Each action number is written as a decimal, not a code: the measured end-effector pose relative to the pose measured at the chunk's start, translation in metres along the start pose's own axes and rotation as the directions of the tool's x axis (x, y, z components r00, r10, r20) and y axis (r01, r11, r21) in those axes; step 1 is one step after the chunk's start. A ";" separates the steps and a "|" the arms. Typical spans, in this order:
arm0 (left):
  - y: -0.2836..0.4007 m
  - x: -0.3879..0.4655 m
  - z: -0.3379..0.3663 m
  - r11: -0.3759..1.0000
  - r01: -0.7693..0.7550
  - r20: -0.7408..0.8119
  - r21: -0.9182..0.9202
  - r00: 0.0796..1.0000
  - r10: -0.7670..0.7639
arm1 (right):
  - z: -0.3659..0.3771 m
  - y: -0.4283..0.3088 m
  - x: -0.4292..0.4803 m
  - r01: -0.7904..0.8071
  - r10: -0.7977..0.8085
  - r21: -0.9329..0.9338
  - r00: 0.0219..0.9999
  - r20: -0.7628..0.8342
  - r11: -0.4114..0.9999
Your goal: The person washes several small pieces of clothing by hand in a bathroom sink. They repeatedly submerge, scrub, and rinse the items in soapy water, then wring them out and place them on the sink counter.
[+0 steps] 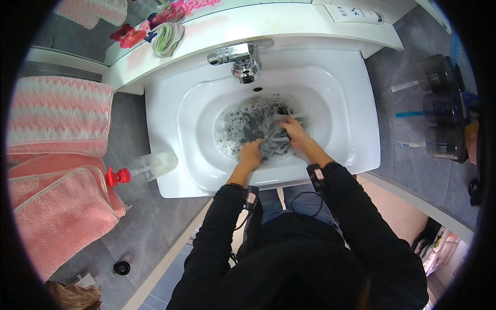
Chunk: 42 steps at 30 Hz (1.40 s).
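Observation:
A white washbasin (341, 104) is before me with foamy, greyish soapy water (230, 131) in its bowl. My right hand (296, 133) is at the right side of the suds, its fingers closed on a wet, dark and whitish item (278, 140), apparently fabric. Much of that item lies under water and foam, so its shape is unclear. My left hand (251, 155) dips into the suds near the front of the bowl, fingers curled and partly hidden. Whether it grips anything there does not show.
Above the bowl stands a chrome faucet (246, 68). A pump bottle (164, 164) with a red head is at the basin's left corner, beside pink towels (62, 116). The shelf behind holds a rolled cloth (167, 40) and a white tube (350, 14). Dark cups (443, 142) with toothbrushes line the right wall.

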<state>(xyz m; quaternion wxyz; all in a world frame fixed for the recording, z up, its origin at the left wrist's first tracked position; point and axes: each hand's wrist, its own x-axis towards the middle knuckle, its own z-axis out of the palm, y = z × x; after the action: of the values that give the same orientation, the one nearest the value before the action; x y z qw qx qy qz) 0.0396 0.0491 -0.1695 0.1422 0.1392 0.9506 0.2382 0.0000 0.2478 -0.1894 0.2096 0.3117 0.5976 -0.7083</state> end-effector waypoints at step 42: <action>0.049 0.044 -0.125 0.238 0.413 0.430 -0.879 0.902 0.026 | -0.057 -0.098 -0.123 0.376 -0.401 -0.498 0.914 0.062 0.781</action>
<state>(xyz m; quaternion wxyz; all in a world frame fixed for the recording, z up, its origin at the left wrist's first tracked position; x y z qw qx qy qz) -0.0333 0.0538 -0.0485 0.3955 -0.0563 0.5754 0.7136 0.0332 0.3139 -0.0394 0.1181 0.1335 0.8165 -0.5492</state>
